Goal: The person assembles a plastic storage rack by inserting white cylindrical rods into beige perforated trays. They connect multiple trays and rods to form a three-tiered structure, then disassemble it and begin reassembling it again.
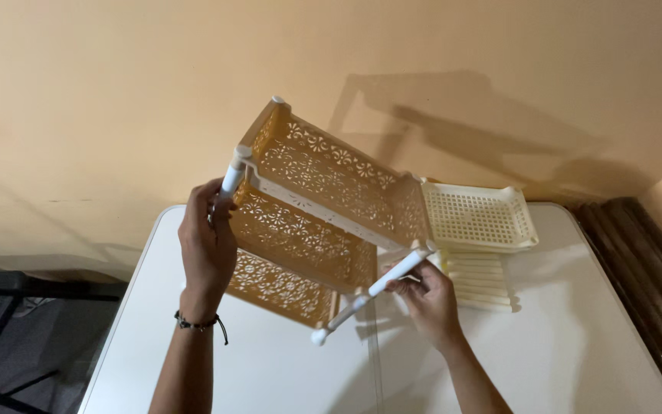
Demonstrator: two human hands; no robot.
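A tan plastic rack (323, 207) of stacked lattice baskets with white posts is held tilted above a white table (270, 368). My left hand (207, 245) grips a white post (231, 178) at the rack's upper left corner. My right hand (427, 295) is closed on another white post (373, 291) that runs diagonally along the rack's lower right corner. A dark bead bracelet (197, 323) is on my left wrist.
A cream lattice tray (480, 218) lies on the table behind the rack, with several white tubes (480, 280) side by side in front of it. A dark curtain (645, 284) hangs at the right. A beige wall (116, 92) stands behind; a dark chair frame (9, 307) sits at left.
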